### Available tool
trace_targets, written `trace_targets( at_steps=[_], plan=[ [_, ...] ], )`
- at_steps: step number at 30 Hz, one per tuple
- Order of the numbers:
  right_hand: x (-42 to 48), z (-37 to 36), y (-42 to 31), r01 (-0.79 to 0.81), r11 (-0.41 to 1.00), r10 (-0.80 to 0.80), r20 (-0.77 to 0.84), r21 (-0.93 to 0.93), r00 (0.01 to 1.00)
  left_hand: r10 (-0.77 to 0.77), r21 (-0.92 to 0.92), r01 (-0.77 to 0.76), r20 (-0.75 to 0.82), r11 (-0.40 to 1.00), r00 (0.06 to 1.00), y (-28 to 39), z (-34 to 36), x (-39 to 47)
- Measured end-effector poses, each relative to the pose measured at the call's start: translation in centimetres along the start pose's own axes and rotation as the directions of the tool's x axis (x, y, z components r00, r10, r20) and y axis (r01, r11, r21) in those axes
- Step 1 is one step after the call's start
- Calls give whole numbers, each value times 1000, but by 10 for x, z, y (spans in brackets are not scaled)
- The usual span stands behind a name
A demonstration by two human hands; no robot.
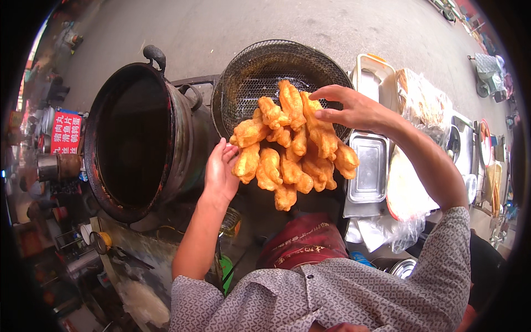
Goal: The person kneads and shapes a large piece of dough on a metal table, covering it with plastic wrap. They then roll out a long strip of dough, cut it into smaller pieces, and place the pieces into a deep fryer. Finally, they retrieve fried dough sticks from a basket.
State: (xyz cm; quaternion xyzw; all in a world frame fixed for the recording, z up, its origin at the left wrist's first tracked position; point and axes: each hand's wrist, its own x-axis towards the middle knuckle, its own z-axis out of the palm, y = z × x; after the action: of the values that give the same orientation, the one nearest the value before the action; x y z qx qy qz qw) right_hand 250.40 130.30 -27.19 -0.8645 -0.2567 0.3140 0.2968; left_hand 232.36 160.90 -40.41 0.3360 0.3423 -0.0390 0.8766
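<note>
A bundle of golden fried dough sticks [290, 145], ends towards me, rises in front of a round wire-mesh basket [282, 47]; what bears the bundle is hidden. My left hand [222, 168] is at its left side, palm turned up, with some fingertips partly hidden behind the nearest sticks; whether it grips them is unclear. From the upper right, my right hand [338, 106] reaches over the bundle, thumb and forefinger apart. Their tips are at the right edge of a long stick near the top, and no clear grip shows.
Left of the basket stands a large dark wok [130, 141] of dark liquid on a metal drum stove. To the right are a rectangular metal tray [368, 168], a white container [375, 62] and plastic-wrapped food [427, 97]. A worktable [141, 249] stands at lower left.
</note>
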Motion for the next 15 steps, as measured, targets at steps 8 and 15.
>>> trace_targets(
  at_steps=[8,15],
  plan=[
    [19,7,-49,363,808,-309,191,-464,932,-175,-227,178,31,958,984,-19,38,-67],
    [10,32,-63,396,681,-342,211,-616,916,559,-6,-559,-9,829,829,-16,45,-75]
  ],
)
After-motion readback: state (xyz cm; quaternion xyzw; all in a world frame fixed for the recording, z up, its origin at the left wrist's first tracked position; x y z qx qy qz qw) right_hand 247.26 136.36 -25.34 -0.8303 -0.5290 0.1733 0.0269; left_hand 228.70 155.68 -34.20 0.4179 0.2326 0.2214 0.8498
